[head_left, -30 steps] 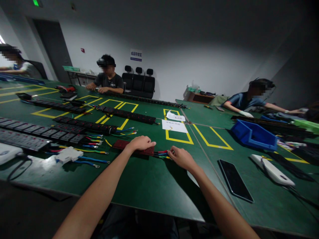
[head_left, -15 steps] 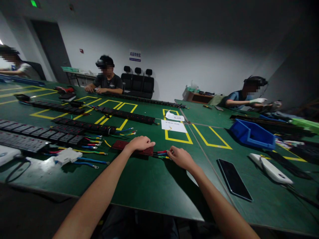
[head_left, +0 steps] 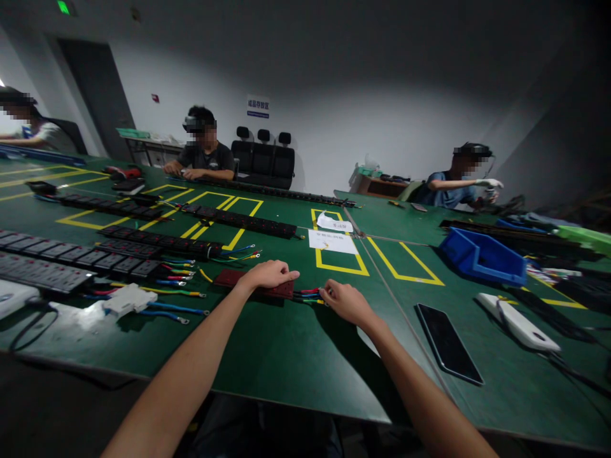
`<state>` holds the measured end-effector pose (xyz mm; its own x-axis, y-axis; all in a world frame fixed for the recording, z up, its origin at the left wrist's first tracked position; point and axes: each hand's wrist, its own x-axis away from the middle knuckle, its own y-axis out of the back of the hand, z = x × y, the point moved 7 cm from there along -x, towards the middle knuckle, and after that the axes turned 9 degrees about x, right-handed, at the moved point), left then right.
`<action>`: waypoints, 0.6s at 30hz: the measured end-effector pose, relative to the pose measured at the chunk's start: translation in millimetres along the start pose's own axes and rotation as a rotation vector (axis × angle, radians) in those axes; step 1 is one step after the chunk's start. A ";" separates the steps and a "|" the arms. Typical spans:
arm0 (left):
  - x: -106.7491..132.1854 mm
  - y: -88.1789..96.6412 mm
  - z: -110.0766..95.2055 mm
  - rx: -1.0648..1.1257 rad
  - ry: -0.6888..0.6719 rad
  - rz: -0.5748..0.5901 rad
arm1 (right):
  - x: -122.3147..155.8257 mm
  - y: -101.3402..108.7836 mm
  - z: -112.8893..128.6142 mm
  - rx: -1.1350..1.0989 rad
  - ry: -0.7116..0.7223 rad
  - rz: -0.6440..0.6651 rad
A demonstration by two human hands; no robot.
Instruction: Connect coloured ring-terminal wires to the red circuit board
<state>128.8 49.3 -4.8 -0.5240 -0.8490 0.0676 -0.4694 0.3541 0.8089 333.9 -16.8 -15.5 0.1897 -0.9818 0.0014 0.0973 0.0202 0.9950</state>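
Note:
My left hand [head_left: 271, 275] lies over a dark red socket block [head_left: 229, 280], its fingers curled over the far side and partly hidden. A yellow wire [head_left: 206, 275] sticks out at the block's left end. Several coloured wires [head_left: 308, 294], red, blue, black and yellow among them, come out of its right end. My right hand [head_left: 344, 300] is closed in a pinch at the ends of these wires. Left of the block lie black socket strips [head_left: 119, 261] with coloured wires ending in ring terminals, and a white connector block [head_left: 130, 299] with blue wires.
A phone [head_left: 449, 343] and a white handheld device [head_left: 518, 323] lie to the right. Behind them stands a blue bin [head_left: 482, 257]. Paper labels [head_left: 333, 242] lie beyond my hands. Co-workers [head_left: 207, 152] sit around the green table [head_left: 286, 381], which has yellow tape outlines.
Both my hands hold almost the same positions on the block and its wires. At the far right, a co-worker's body and gloved hand have shifted left.

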 end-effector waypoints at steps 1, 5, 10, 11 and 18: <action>0.1 -0.3 -0.3 0.002 -0.001 0.006 | 0.0 -0.1 -0.1 0.000 0.000 0.000; 1.0 -1.0 -1.0 -0.020 0.006 0.026 | 0.1 -0.1 -0.3 -0.002 -0.002 0.002; 0.8 -1.5 -0.5 -0.040 0.011 0.029 | 0.4 -0.2 -0.3 -0.010 0.000 0.002; 0.6 -1.7 -0.7 -0.045 0.008 0.027 | 0.4 -0.1 -0.2 -0.008 0.000 -0.001; 2.2 -2.4 -4.6 -0.106 0.019 0.051 | 0.3 -0.3 0.0 0.005 -0.002 -0.005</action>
<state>132.1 44.8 -3.9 -0.5312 -0.8386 0.1207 -0.3642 0.3547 0.8611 333.9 -17.2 -15.8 0.1869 -0.9824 -0.0029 0.0936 0.0148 0.9955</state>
